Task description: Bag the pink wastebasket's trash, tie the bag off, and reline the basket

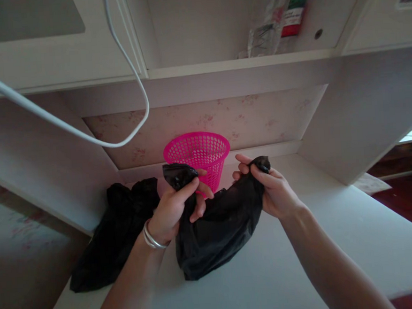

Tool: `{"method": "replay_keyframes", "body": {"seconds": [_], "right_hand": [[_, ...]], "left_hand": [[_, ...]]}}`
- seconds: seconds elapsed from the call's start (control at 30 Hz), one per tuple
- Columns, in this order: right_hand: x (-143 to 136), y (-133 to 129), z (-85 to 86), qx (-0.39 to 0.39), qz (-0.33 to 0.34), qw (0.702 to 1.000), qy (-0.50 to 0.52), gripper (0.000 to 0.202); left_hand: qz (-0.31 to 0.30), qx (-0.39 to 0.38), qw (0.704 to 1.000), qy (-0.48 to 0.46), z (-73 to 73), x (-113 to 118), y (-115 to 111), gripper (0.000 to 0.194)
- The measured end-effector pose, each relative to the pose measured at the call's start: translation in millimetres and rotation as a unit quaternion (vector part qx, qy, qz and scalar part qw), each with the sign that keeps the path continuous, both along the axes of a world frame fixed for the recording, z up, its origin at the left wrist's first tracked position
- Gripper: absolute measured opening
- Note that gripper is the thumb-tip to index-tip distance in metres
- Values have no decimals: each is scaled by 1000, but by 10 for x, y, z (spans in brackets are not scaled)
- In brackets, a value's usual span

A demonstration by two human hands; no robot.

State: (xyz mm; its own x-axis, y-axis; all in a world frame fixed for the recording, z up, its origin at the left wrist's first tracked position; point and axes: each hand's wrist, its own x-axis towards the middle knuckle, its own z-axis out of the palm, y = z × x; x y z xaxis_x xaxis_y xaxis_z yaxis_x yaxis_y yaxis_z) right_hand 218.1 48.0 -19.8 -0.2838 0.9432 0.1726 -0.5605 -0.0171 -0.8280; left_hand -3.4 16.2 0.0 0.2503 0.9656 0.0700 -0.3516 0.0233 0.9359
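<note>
A black plastic bag (220, 233) hangs between my two hands above the white surface. My left hand (181, 205) grips one gathered end of it, and a bunched tip sticks up over the thumb. The other gathered end is pinched between the thumb and fingers of my right hand (270, 185). Just behind the bag stands a pink perforated basket (198, 150), its lower part partly hidden by the bag and my left hand. Another black bag (116, 236) lies on the surface to the left of my left hand.
A white cable (99, 142) loops down at the upper left, in front of the cabinets. Above the basket, an open shelf (242, 66) holds clear plastic packaging (266, 32) and a red and green package (294, 16). Upright panels flank the white surface (324, 231).
</note>
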Motion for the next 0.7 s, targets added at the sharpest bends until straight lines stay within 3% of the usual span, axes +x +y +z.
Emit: {"method": "replay_keyframes", "body": {"seconds": [0.1,0.2,0.3,0.4,0.47,0.57,0.7], "right_hand": [[-64,-14,14,46,12,998,-29,32],[-59,-7,72,126,2,979,-160,34],[63,15,222,235,-34,912,-333,34],[250,35,357,300,-53,855,-420,34],[342,37,379,295,-60,851,-430,37],[366,11,334,255,-63,870,-417,39],[260,-47,269,242,-1,894,-376,31]], "left_hand": [[-1,-12,996,87,-2,113,7,27],[7,-56,990,126,-5,202,-1,41],[31,-69,994,76,9,205,-32,26],[60,-40,997,10,52,134,-85,9],[58,-39,997,-19,85,95,-121,15],[32,-53,997,-43,107,95,-144,19],[-12,-103,990,-94,61,118,-103,29]]}}
